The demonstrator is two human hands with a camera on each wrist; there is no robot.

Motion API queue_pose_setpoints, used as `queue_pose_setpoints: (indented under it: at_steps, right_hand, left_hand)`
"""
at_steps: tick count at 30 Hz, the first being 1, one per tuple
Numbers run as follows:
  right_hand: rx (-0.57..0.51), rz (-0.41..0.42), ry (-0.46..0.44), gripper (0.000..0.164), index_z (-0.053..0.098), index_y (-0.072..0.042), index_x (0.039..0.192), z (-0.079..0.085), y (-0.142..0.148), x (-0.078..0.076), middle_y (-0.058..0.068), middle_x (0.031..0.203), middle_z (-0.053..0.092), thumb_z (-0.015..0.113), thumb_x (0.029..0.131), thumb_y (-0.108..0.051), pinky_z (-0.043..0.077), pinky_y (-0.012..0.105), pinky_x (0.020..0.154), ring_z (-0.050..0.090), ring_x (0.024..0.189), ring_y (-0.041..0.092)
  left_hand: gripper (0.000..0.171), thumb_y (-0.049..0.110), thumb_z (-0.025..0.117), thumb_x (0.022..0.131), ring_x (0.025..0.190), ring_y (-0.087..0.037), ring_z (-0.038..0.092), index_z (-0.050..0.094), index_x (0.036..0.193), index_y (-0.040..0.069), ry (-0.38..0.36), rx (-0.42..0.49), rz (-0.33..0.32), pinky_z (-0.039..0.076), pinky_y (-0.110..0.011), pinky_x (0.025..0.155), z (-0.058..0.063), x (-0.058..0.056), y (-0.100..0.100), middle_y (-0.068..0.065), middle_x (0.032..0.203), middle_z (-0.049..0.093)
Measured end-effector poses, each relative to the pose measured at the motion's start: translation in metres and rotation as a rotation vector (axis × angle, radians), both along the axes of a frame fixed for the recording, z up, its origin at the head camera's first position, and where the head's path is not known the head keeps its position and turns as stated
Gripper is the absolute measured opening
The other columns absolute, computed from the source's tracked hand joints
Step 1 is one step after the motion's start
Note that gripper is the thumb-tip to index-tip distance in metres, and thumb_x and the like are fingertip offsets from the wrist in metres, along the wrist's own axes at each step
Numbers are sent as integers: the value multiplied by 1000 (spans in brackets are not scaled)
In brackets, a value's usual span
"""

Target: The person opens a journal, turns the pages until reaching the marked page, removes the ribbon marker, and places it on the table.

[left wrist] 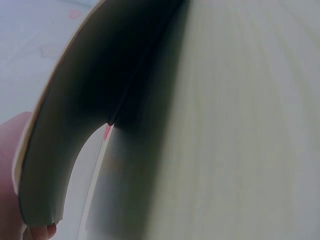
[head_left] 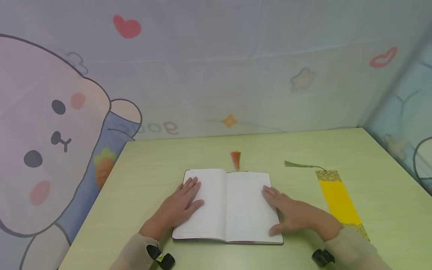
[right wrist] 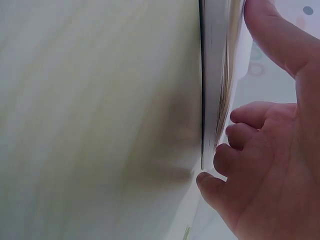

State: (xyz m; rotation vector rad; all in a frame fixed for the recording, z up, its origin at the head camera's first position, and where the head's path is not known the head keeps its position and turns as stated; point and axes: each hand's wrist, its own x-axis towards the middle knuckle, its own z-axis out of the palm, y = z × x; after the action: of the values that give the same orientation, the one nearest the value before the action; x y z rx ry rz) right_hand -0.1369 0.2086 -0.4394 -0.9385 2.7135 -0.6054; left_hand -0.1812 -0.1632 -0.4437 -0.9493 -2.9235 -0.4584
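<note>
An open notebook [head_left: 248, 210] with pale, nearly blank pages lies on the table. My left hand [head_left: 180, 204] rests on its left page, fingers straight and pointing up the page, thumb spread toward the fold. Over the outer edge of the right page lies my right hand [head_left: 287, 212], fingers extended and thumb near the lower corner. In the left wrist view the page block [left wrist: 42, 170] arches up, with part of the left hand [left wrist: 11, 175] beside it. The right wrist view shows the notebook's page edge [right wrist: 215, 75] along the right hand [right wrist: 272, 150]. A pink-orange tassel [head_left: 236, 160] sticks out above the notebook.
To the right lies a yellow bookmark [head_left: 341, 202] with gold patterned ends and a green tassel [head_left: 298, 165], its lower end close to my right forearm. The pale green table [head_left: 152, 157] meets a printed cloth backdrop [head_left: 202, 75] at its far edge.
</note>
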Motion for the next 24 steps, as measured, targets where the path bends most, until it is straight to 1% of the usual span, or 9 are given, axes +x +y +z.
queue_pose_setpoints:
  at_steps: [6,11,16,24]
  right_hand:
    - [-27,12,-38,113,17,8,144,-1,4,0,24,151,10,66,71,-62,19,56,106,12,137,41]
    - [-7,1,-41,112,19,7,144,0,5,-1,23,151,12,66,71,-64,20,55,107,14,137,40]
    - [-18,4,-42,109,20,9,143,4,4,0,24,150,15,66,73,-61,20,56,106,16,136,41]
    - [-30,-19,-40,103,22,6,144,2,3,-1,22,151,17,62,77,-61,21,56,106,16,137,40]
  left_hand:
    - [66,50,36,97,140,-20,14,31,145,6,12,-10,11,15,-39,112,-2,-1,0,-8,152,22]
    - [65,50,37,97,140,-20,14,31,145,6,7,-4,14,15,-39,112,-3,-1,0,-8,152,22]
    - [65,50,36,97,140,-20,14,31,145,6,-3,-2,19,15,-39,113,-2,0,0,-8,152,22]
    - [66,51,34,97,140,-20,15,32,145,6,14,-9,16,16,-39,112,-3,-1,0,-8,152,23]
